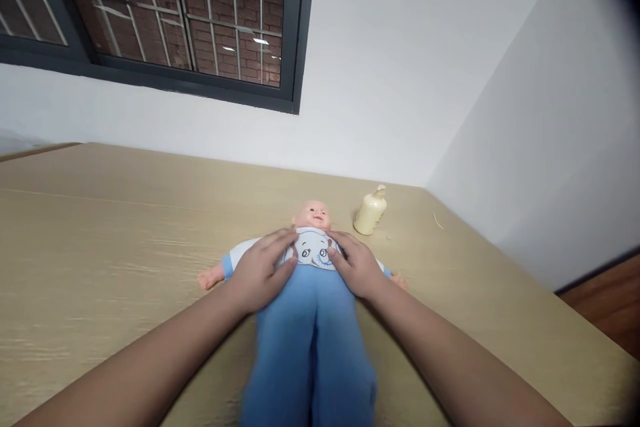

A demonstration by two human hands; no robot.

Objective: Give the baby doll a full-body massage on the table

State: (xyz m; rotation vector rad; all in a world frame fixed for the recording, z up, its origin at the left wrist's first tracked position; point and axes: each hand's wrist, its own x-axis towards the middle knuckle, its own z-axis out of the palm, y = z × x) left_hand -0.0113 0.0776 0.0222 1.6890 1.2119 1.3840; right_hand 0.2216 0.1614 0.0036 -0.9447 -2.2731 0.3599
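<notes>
A baby doll (316, 215) lies on its back on the table, head at the far end and arms spread to both sides. It wears a white top (314, 245) with a cartoon face and blue cuffs, and blue trousers (313, 327) whose legs stretch toward me. My left hand (267, 267) rests flat with fingers extended on the left side of the doll's chest. On the opposite side, my right hand (356, 263) lies on the top in the same way, fingers out. Neither hand grasps anything.
A cream pump bottle (371, 213) stands on the wooden table (125, 233), just right of the doll's head. Near the right edge lies a thin pale strand (437, 220). Behind the table rise a white wall (390, 67) and a barred window with a dark frame (295, 33).
</notes>
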